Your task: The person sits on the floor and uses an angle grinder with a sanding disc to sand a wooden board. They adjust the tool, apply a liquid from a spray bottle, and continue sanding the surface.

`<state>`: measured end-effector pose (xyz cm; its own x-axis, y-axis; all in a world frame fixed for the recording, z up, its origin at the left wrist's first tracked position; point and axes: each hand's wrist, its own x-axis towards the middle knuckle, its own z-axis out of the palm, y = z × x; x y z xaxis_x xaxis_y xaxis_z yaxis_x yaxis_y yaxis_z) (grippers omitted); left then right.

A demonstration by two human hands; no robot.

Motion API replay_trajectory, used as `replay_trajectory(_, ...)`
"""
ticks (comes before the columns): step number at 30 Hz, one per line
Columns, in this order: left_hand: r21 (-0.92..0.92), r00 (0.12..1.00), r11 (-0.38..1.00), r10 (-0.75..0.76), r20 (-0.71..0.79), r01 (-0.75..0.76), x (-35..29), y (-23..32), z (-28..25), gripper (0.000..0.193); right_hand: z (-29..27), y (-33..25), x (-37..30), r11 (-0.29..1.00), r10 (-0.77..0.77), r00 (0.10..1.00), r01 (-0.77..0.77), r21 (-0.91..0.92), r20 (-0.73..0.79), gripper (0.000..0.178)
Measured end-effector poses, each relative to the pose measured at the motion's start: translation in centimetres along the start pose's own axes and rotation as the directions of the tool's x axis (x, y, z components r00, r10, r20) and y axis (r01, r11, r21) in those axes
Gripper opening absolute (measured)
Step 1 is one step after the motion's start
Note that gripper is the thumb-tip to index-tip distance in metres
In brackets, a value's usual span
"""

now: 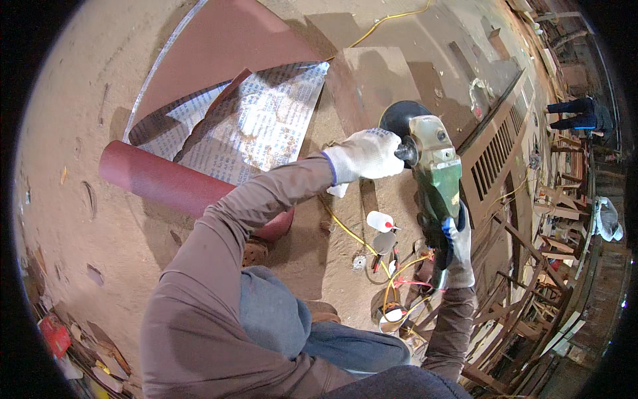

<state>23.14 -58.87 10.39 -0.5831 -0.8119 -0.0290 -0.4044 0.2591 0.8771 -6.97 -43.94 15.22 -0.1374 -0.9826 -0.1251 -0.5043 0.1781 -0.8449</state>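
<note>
Dusty brown workshop floor [73, 153] | green-and-silver angle grinder [444, 183] with round black disc [402, 118]: held between red-brown rolled sheet [166, 175] and slatted brown wooden panel [480, 154]; disc contact, cannot tell | white-gloved left hand [371, 154]: fingers closed round black side handle [407, 153] | blue-and-white-gloved right hand [459, 249]: wrapped round grinder's rear body

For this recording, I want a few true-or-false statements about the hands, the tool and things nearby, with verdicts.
1. The left hand grips the side handle of the grinder. True.
2. The right hand is bare. False: the right hand wears a glove.
3. The reddish-brown roll lies right of the grinder. False: the roll lies left of it.
4. The white bottle has a red tip. True.
5. No other person is in view. False: another person shows at the far right.
</note>
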Motion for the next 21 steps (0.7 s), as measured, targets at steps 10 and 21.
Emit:
replay_trajectory(10, 0.113, 0.990, 0.983, -0.138, -0.039, 0.142, 2.9, -3.8, -2.2, 0.044, 4.1, -1.7, 7.6, 0.988, 0.132, 0.991, -0.132, 0.075, 0.005, 0.069)
replay_trajectory(21, 0.390, 0.989, 0.913, -0.075, -0.126, 0.119, 4.1, -3.4, -2.0, 0.030, 5.1, -3.0, 8.6, 0.953, 0.285, 0.957, -0.288, 0.095, 0.046, 0.055)
